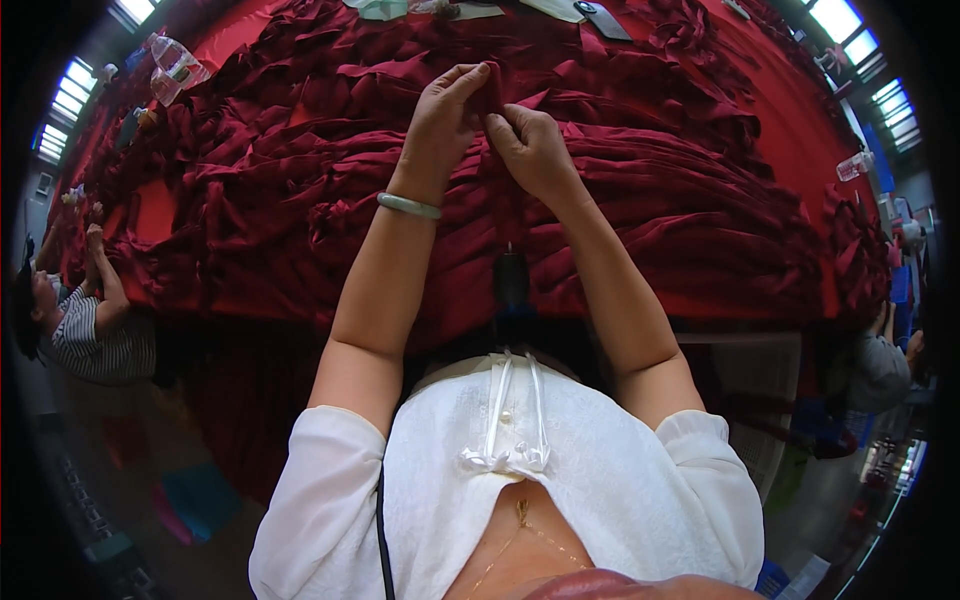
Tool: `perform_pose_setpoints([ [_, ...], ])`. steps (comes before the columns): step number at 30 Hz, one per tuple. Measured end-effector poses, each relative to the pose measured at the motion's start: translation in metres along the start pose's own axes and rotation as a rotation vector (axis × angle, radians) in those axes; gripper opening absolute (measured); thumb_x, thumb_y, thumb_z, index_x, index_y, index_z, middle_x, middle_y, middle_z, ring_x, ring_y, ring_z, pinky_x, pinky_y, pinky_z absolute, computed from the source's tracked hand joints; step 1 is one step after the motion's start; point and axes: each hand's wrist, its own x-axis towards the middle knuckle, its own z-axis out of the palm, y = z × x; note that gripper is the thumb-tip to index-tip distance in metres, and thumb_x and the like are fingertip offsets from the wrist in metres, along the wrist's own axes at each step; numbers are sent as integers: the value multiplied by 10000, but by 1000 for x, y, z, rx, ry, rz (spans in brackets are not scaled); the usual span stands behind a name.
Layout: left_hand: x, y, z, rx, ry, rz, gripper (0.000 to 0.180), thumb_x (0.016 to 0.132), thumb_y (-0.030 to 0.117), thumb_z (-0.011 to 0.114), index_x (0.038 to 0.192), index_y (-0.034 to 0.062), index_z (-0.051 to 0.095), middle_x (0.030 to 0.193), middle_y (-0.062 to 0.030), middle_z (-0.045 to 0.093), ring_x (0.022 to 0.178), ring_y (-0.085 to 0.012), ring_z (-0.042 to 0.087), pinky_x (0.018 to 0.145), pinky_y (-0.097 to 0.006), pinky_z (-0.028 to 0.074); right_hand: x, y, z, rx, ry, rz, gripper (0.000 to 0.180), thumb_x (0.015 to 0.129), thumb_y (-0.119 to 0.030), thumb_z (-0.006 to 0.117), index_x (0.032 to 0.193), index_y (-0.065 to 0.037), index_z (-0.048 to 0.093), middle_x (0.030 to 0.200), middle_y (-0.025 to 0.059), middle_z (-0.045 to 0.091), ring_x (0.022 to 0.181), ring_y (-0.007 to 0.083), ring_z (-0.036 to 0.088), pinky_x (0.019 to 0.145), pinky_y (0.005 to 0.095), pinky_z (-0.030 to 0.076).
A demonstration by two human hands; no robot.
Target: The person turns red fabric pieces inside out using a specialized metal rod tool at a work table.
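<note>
My left hand (440, 118), with a pale green bangle at the wrist, pinches the upper part of a dark red fabric piece (488, 97). Slightly lower and to the right, my right hand (537, 152) is closed on the same piece, its fingers curled and partly hidden. Between my wrists the cloth hangs down. Beneath and around both hands lies a wide heap of dark red fabric (660, 190) in folds and loose strips. A black device with a thin upright tip (511, 280) stands at the near table edge, between my forearms.
A brighter red cover (790, 120) lies under the heap. Clear plastic containers stand far left (172, 72) and right (855, 166); a phone (602, 20) lies at the back. Co-workers sit at left (100, 335) and right (875, 370). A pale crate (755, 375) is below the table's right side.
</note>
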Motion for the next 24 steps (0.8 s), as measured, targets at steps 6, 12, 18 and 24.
perform_pose_setpoints([
  [6, -8, -10, -9, -4, 57, 53, 91, 904, 143, 622, 930, 55, 621, 817, -14, 633, 694, -83, 588, 599, -215, 485, -8, 0, 3, -62, 24, -31, 273, 936, -197, 536, 763, 15, 539, 578, -10, 450, 583, 51, 385, 512, 267, 355],
  [12, -8, -10, -10, -4, -29, -2, 114, 915, 155, 612, 941, 44, 614, 815, -11, 628, 679, -67, 574, 568, -195, 455, 53, 24, -13, 128, 41, -26, 302, 960, -247, 539, 744, -36, 558, 579, -82, 426, 556, 14, 358, 469, 226, 310],
  [18, 0, -9, 5, -4, 26, 44, 123, 923, 159, 600, 950, 39, 607, 794, -2, 614, 631, -65, 551, 540, -183, 442, 54, 13, -9, 139, 46, -125, 353, 937, -230, 550, 660, -18, 496, 507, 2, 412, 503, 59, 378, 451, 278, 325],
  [24, -20, -19, -4, -18, -74, -26, 113, 938, 172, 577, 956, 66, 608, 815, 7, 612, 635, -62, 554, 489, -184, 434, 23, 2, -6, -8, 151, -205, 341, 934, -149, 547, 644, -20, 421, 551, -20, 285, 551, 38, 280, 445, 272, 257],
])
